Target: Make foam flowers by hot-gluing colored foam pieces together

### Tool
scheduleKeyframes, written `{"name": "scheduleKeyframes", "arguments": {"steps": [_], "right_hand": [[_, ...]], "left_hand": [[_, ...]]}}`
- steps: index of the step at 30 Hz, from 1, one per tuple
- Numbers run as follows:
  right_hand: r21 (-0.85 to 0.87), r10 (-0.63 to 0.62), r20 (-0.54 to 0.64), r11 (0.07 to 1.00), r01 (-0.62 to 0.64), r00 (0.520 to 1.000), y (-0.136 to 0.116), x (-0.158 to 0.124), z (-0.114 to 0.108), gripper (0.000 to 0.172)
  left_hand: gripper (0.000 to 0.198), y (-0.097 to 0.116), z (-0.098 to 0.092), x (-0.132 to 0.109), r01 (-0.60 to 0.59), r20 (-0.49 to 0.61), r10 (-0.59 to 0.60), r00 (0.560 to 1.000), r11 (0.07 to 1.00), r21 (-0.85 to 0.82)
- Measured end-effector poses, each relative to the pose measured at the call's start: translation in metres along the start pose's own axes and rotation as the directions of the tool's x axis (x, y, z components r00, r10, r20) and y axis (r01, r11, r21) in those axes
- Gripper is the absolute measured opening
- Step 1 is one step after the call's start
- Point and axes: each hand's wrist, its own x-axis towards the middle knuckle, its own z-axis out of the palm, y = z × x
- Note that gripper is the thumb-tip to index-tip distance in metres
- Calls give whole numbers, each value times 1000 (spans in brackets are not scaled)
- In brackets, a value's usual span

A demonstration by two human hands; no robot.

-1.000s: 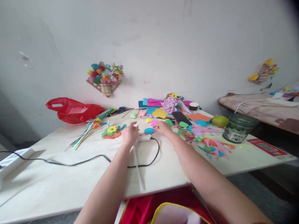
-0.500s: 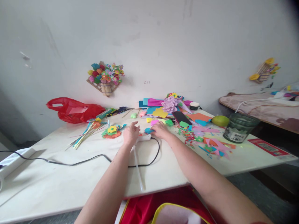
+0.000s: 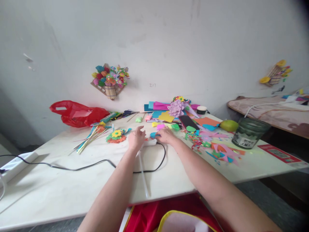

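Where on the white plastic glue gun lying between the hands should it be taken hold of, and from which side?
Probably the white plastic glue gun by its body end where the black cord leaves, coming from above on the right. It lies flat on the white table, a long clear plastic stick trails from it towards the person, and the right hand is beside that end.

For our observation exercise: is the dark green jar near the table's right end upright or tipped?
Upright: the jar stands on its base, rim level and facing up.
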Motion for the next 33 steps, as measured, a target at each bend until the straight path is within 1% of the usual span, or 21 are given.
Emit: {"name": "scheduleKeyframes", "arguments": {"steps": [4, 8, 12, 14, 17, 23, 27, 33], "right_hand": [[-29, 7, -5, 1000, -7, 1000, -4, 1, 0, 34], [-64, 28, 0, 998, -28, 1000, -9, 1, -1, 33], [-73, 33, 3, 997, -33, 999, -11, 0, -3, 34], [-70, 28, -2, 997, -28, 1000, -10, 0, -3, 34], [-67, 27, -1, 997, -27, 1000, -10, 0, -3, 33], [-89, 18, -14, 996, -19, 1000, -11, 1, -2, 37], [-110, 25, -9, 994, -26, 1000, -13, 1, -2, 35], [-126, 20, -4, 992, -20, 1000, -13, 2, -1, 33]], "left_hand": [[31, 0, 1, 0, 1, -30, 0, 1000, 1000, 25], [29, 0, 0, 0, -29, -126, 32, 992, 999, 32], [28, -2, -2, 0, -44, -227, 44, 973, 999, 8], [27, -3, -2, 1, -49, -261, 47, 964, 999, -2], [27, -3, -2, 1, -44, -263, 41, 964, 999, -7], [29, -1, -3, 0, -22, -228, 19, 974, 1000, -8], [29, 0, -4, 0, -9, -210, 9, 978, 1000, -3], [28, -3, 0, 1, -51, -246, 48, 968, 999, -4]]}}
